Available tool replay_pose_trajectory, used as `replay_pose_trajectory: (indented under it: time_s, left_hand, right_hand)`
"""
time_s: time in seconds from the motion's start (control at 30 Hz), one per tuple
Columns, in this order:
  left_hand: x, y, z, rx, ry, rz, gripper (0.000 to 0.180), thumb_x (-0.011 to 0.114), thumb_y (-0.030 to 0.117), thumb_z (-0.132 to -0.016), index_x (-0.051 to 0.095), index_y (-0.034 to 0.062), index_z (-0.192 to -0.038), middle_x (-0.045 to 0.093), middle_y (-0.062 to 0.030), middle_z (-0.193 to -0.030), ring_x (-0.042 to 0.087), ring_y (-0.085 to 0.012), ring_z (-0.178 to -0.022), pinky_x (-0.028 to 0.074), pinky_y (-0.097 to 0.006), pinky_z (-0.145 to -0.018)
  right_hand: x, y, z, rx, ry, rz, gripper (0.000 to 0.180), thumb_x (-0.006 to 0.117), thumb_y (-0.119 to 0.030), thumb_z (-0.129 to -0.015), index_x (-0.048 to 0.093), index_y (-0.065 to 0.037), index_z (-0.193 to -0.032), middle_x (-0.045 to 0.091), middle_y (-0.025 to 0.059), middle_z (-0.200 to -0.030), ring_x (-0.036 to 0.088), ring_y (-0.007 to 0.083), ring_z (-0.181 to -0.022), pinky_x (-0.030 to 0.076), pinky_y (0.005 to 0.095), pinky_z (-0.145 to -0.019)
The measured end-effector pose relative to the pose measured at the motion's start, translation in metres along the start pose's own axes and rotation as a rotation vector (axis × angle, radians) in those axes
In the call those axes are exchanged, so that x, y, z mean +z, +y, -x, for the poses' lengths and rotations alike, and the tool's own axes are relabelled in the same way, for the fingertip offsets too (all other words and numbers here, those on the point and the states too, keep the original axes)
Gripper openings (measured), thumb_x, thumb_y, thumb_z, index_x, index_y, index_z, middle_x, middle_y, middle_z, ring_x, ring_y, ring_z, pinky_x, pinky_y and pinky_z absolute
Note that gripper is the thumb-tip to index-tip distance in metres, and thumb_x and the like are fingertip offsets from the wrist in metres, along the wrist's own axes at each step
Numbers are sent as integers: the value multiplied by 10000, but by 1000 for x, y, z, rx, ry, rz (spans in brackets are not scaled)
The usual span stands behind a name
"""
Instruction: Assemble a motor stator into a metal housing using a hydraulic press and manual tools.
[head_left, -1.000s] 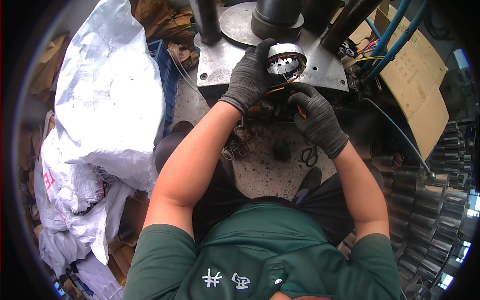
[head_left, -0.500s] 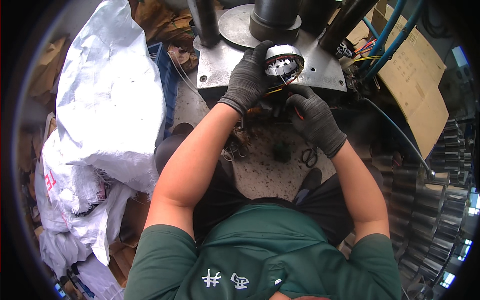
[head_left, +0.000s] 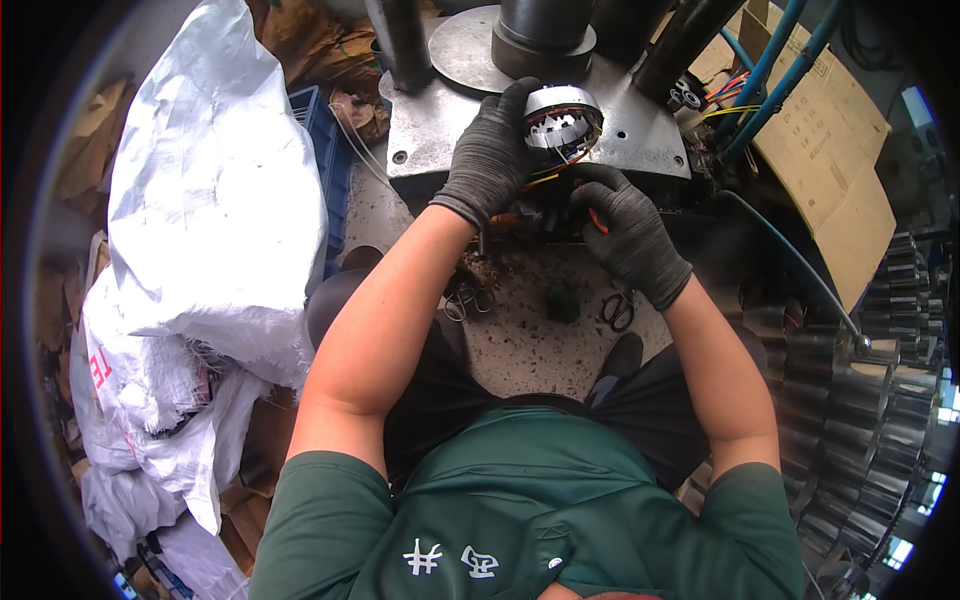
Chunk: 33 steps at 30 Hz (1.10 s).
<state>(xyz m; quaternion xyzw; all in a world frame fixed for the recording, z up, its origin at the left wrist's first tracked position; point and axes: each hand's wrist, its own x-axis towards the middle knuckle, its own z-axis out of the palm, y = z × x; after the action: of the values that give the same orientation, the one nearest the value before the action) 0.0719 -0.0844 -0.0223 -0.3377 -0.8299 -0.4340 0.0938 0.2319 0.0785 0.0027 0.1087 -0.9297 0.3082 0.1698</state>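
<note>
The gloved left hand [head_left: 492, 155] grips a round metal stator [head_left: 562, 118] on a steel plate [head_left: 630, 140]. Just below it, the gloved right hand [head_left: 628, 232] pinches a red tool [head_left: 596, 218] at the coloured wires [head_left: 545, 180]. Scissors [head_left: 617, 310] lie on the floor [head_left: 520, 340] below the right hand; white sacks [head_left: 215, 200] sit well left.

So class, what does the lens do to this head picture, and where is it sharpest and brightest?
Head view: fisheye bends the blue pipes and blackens the corners; the gloved hands and stator are sharp; the white sacks are brightest.
</note>
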Motion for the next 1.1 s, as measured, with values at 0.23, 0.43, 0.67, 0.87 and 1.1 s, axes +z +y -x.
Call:
replay_pose_trajectory:
  time_s: [0.23,0.43,0.67,0.87,1.1]
  left_hand:
    - [0,2,-1,-15,-32,-26,943,925,314,-740,422,143,-1520,617,-238,-1298,654,-396,-1195,556,-471,-1005]
    - [-3,0,1,9,-40,4,1037,933,346,-735,356,136,-1571,581,-256,-1347,616,-411,-1269,535,-477,-1055]
    - [-6,-10,0,26,-66,236,702,757,110,-949,403,82,-1555,581,-177,-1420,614,-275,-1269,510,-390,-1094]
    - [0,-18,-1,-287,23,613,467,627,96,-1033,489,79,-1478,666,-124,-1225,634,-193,-1100,544,-338,-959]
    - [-11,-43,-12,-656,299,1267,219,567,105,-995,618,59,-1202,703,-115,-986,706,-221,-816,615,-355,-711]
  right_hand:
    - [7,3,-11,-58,54,50,238,690,24,-805,669,-37,-1034,672,180,-1191,679,411,-1067,573,462,-907]
    - [-5,5,3,-34,-136,-17,275,721,8,-790,671,-59,-1052,652,178,-1296,686,381,-1129,580,429,-932]
    - [-21,14,25,-68,-303,-164,352,763,24,-722,690,-77,-1051,643,151,-1342,693,338,-1151,576,390,-959]
    - [-15,23,31,-70,-98,-153,402,730,67,-725,688,-85,-1095,636,151,-1364,696,341,-1151,581,389,-947]
    - [32,62,35,-62,105,-75,421,702,81,-765,692,-79,-1154,638,175,-1388,707,362,-1113,585,407,-926]
